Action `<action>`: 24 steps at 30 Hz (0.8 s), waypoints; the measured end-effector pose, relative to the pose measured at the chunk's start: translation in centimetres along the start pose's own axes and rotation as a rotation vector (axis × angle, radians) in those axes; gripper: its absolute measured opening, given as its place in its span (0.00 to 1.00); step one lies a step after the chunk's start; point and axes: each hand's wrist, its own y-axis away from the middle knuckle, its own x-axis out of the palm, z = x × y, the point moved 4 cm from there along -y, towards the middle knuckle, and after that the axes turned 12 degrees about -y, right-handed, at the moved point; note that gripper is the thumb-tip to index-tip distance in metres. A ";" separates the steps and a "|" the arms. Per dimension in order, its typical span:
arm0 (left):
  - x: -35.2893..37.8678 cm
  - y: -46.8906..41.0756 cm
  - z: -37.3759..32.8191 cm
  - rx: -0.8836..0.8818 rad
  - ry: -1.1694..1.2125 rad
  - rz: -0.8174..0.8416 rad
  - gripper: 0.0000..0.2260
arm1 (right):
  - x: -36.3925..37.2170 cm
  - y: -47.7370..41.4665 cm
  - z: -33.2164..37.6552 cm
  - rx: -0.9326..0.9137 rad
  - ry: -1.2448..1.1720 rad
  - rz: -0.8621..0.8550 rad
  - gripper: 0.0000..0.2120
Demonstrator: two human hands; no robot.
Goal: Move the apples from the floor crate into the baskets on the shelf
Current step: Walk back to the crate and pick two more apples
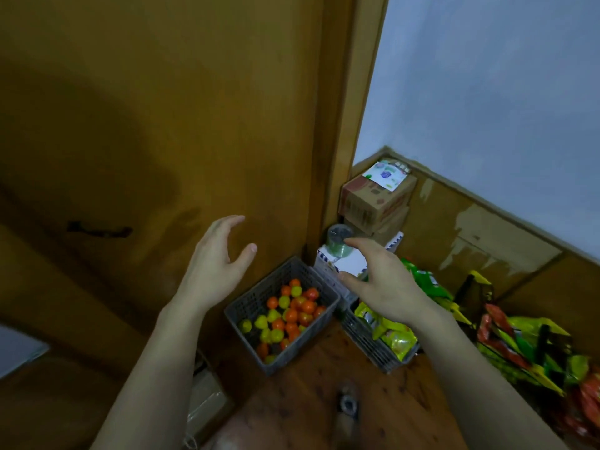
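A grey slatted crate (pixel 256 295) stands on the wooden floor below me, against a brown door. It holds several small red-orange and yellow-green apples (pixel 292 315). My left hand (pixel 216 259) hovers above and to the left of the crate, fingers spread and relaxed, holding nothing. My right hand (pixel 381 282) hovers above and to the right of it, also spread with nothing in it. No shelf and no shelf baskets are in view.
A second grey crate (pixel 373 347) with yellow-green snack bags sits right of the apple crate. Stacked cardboard boxes (pixel 376 199), a white box and a green tape roll (pixel 337 245) fill the corner. More bright snack bags (pixel 526 345) lie along the right wall.
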 end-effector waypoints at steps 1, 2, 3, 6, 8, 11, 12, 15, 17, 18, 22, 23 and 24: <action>1.0 -1.4 0.2 -0.012 0.002 0.004 0.25 | 0.0 -1.6 -0.9 -0.001 -0.009 0.013 0.32; 2.0 -2.7 0.5 -0.025 0.004 0.009 0.25 | 0.0 -3.3 -1.8 -0.003 -0.017 0.028 0.32; 3.0 -4.1 0.8 -0.039 0.000 0.010 0.25 | 0.0 -5.1 -2.8 -0.006 -0.025 0.043 0.32; 6.1 -7.8 1.5 -0.104 -0.010 0.019 0.25 | -0.2 -10.1 -6.0 -0.009 -0.025 0.105 0.31; 8.0 -10.2 1.9 -0.141 -0.010 0.017 0.25 | -0.5 -13.3 -8.2 -0.010 -0.030 0.124 0.30; 10.9 -13.2 2.9 -0.157 -0.025 0.009 0.25 | 0.1 -17.7 -11.4 -0.008 -0.043 0.157 0.29; 12.0 -13.8 3.4 -0.164 -0.026 0.014 0.25 | 0.8 -19.0 -12.5 -0.005 -0.039 0.174 0.28; 15.9 -14.9 6.0 -0.210 -0.013 0.033 0.25 | 3.6 -22.1 -16.0 0.014 -0.046 0.193 0.28; 19.1 -15.0 8.4 -0.241 -0.014 0.046 0.25 | 6.2 -23.9 -18.6 0.032 -0.053 0.184 0.27; 21.1 -14.9 9.7 -0.251 -0.016 0.057 0.25 | 7.8 -24.7 -20.0 0.045 -0.056 0.186 0.26; 30.5 -13.8 16.0 -0.270 -0.025 0.153 0.25 | 15.4 -27.5 -26.9 0.091 -0.080 0.203 0.23; 33.2 -13.7 17.8 -0.260 -0.022 0.172 0.25 | 17.8 -28.4 -29.1 0.086 -0.068 0.211 0.24; 36.0 -13.8 19.7 -0.239 -0.030 0.189 0.26 | 20.1 -29.4 -31.3 0.070 -0.050 0.220 0.26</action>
